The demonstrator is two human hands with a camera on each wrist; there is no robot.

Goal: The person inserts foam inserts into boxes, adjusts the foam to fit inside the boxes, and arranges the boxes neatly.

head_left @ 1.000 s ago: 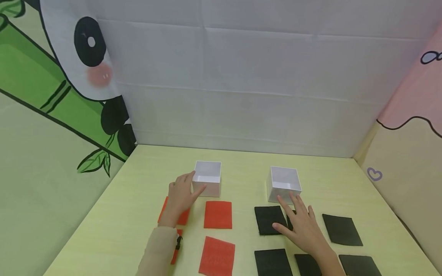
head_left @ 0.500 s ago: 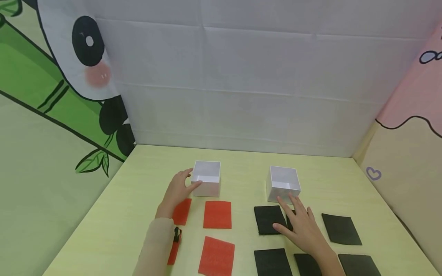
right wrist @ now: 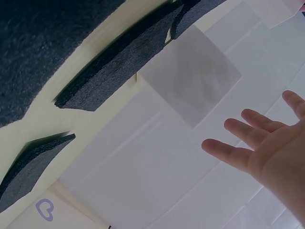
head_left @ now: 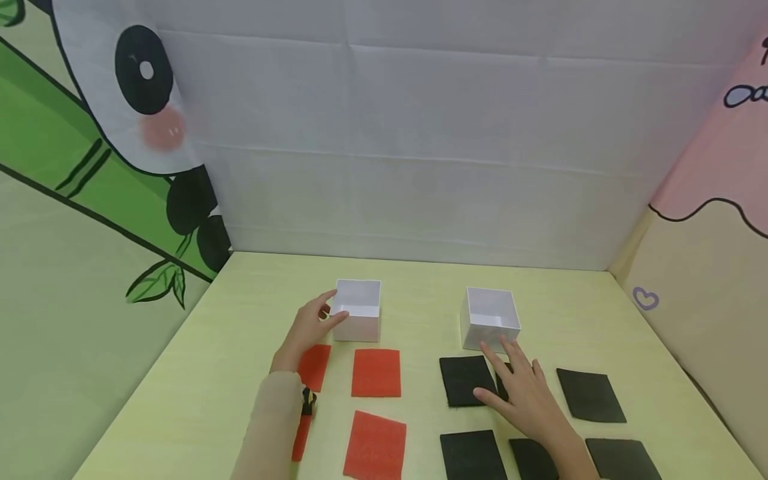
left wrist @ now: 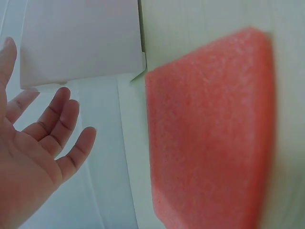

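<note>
Fingers on my left hand (head_left: 309, 327) are spread and relaxed, holding nothing, with the tips just at the near left corner of the left white box (head_left: 357, 309). I cannot tell from the head view whether they touch the wall or stop just short; the left wrist view shows the fingers (left wrist: 57, 114) loose in front of the box's white side (left wrist: 81, 40), with a gap visible around them.

To steady this box well, I judge I should lay the fingertips flat against its side wall and keep the thumb low, because a light paper box like this would slide on the counter (head_left: 420, 280) if I pushed high on the rim.

A red foam square (head_left: 315, 367) lies directly under my left wrist, and a second red square (head_left: 376, 373) sits just beside it, in front of the box.

My right hand (head_left: 521, 393) is flat and open, its fingers straight, resting over a black foam square (head_left: 466, 380), with the index tip near the front of the right white box (head_left: 490, 317). More black squares lie near, one to its right (head_left: 591, 395).
</note>
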